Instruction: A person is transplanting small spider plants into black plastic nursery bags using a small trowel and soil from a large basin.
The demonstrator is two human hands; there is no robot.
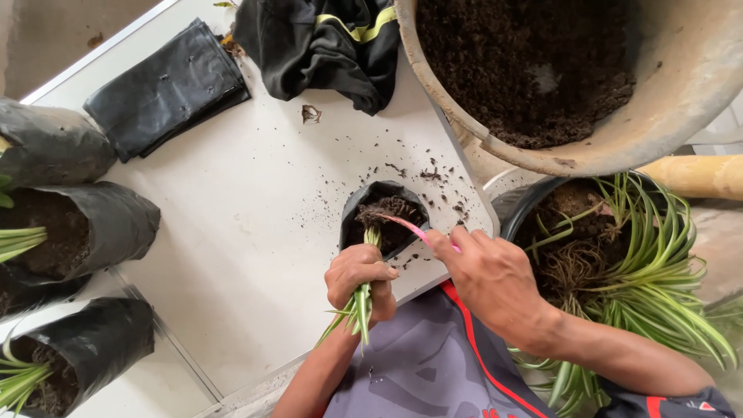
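Fists: left hand (360,282) around striped grassy plantlet (360,306) in crumpled black bag (383,217), right hand (487,275) gripping slim pink stick (406,226).

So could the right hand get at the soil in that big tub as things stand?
Probably yes. The right hand holds a pink tool at the small black bag; the big tub of soil sits just beyond it, open-topped, with nothing between them. The hand would have to lift over the rim.

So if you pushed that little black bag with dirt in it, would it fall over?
Probably it would tip or crumple. The small black bag looks like thin, soft plastic with wrinkled sides, so likely floppy. The left hand holds the striped plantlet in it, perhaps steadying it. Crumbs on the white table suggest soil spills easily.
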